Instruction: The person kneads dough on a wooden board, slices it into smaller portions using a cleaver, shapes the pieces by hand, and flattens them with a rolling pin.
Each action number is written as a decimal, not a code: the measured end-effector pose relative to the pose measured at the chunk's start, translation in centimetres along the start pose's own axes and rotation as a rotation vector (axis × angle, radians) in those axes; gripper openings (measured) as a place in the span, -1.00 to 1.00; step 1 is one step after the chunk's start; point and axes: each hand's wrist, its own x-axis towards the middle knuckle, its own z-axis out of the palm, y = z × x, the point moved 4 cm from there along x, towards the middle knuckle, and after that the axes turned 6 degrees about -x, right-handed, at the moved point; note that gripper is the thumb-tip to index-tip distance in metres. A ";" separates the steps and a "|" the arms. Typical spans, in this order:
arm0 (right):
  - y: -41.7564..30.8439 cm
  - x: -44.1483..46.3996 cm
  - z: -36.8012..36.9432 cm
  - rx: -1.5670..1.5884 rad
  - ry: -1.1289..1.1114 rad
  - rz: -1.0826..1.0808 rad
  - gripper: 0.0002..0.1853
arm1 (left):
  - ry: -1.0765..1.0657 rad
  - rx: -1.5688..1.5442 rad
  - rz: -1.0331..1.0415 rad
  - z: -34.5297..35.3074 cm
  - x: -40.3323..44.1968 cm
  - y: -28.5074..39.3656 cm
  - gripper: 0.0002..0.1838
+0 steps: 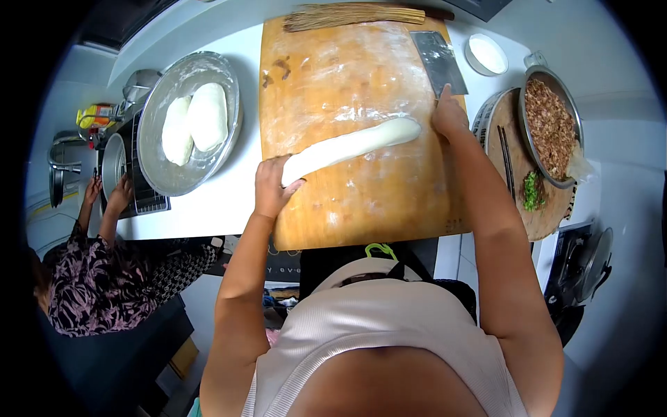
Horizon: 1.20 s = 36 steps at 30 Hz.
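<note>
A long white roll of dough lies slantwise across a floured wooden board. My left hand is at the roll's left end, its fingers behind the end and its thumb in front. At the board's right edge my right hand has its fingers at the near corner of a flat metal scraper, which lies at the board's upper right. The roll's right end is close to my right hand but apart from it.
A metal bowl with two dough pieces stands left. Right are a white bowl, minced filling in a pan, chopsticks and chopped greens. A brush lies behind. Another person is at the far left.
</note>
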 end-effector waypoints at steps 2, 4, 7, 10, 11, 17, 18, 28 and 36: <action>-0.5 -0.6 -0.7 0.049 -0.017 0.000 -0.31 | -0.002 -0.049 0.007 0.7 -0.2 0.3 -0.25; 0.3 -4.0 -2.7 0.105 0.024 -0.039 -0.30 | -0.028 0.007 -0.025 0.3 0.3 1.7 -0.14; 1.3 -11.3 -5.7 0.103 0.072 -0.126 -0.42 | -0.072 0.095 0.050 -1.0 3.0 4.6 -0.02; 3.8 -16.7 -4.9 0.233 0.197 -0.244 -0.52 | -0.235 0.187 0.046 1.9 5.3 5.7 -0.04; 4.2 -18.3 -5.3 0.243 0.221 -0.233 -0.53 | -0.283 0.146 0.016 3.7 6.2 5.7 -0.13; 6.4 -24.2 -6.2 0.307 0.417 -0.165 -0.65 | -0.319 0.148 0.040 11.7 12.1 8.8 -0.25; 6.4 -24.5 -6.6 0.344 0.427 -0.159 -0.67 | -0.299 0.140 0.051 11.6 12.4 9.7 -0.25; -0.6 -28.5 -7.3 0.321 0.087 -0.206 -0.72 | -0.029 -0.265 0.162 4.8 5.3 3.8 -0.38; -6.7 -29.1 -3.5 0.340 -0.094 -0.272 -0.75 | 0.116 -0.421 0.158 3.5 4.4 3.3 -0.52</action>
